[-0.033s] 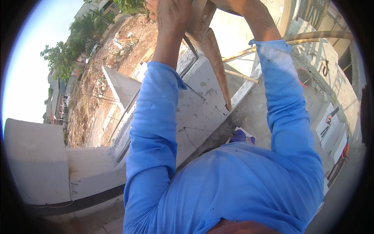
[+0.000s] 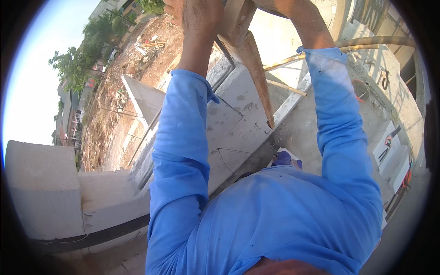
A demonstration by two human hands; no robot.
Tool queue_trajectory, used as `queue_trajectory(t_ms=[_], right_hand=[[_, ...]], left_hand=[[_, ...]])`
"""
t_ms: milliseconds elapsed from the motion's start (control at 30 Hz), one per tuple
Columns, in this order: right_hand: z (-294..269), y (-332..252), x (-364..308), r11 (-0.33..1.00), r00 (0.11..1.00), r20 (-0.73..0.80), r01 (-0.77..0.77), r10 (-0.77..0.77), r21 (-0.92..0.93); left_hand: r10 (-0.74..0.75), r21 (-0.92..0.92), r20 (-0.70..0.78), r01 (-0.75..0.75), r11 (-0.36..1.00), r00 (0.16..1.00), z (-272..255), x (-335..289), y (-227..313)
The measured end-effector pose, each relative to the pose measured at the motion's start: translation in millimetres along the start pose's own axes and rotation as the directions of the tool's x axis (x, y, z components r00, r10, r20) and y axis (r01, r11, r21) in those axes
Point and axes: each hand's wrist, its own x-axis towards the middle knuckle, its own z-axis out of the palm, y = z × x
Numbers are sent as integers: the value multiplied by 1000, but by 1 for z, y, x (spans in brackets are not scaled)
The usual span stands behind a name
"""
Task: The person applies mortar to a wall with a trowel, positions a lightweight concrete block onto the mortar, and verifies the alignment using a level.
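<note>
Grip: left hand and right hand are cropped by my view's upper edge; I cannot tell how closed either is, or on what. The wooden block shows between them, above a tapering board whose tip meets the white wall's right corner. Placement, I judge, gives access from both sides.

Brown wooden post, upright, topmost part cropped; below it, weathered brown board, slanting, narrowing downward
</note>
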Motion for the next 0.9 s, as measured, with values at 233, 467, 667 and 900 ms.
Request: queue_trajectory(t_ms=[233, 467, 667, 900], right_hand=[[1, 12, 1, 999, 999, -32, -23, 22, -34], [-1, 3, 1, 999, 1000, 3, -30, 30, 27], [8, 11, -2, 995, 998, -66, -2, 8, 95], [16, 25, -8, 983, 972, -189, 157, -137, 99]], left_hand=[[216, 169, 57, -223, 960, 975, 9, -3, 9], [-55, 48, -91, 60, 997, 994, 12, 2, 11], [193, 125, -79, -183, 975, 978, 9, 6, 9], [-47, 155, -208, 80, 985, 977, 17, 1, 12]])
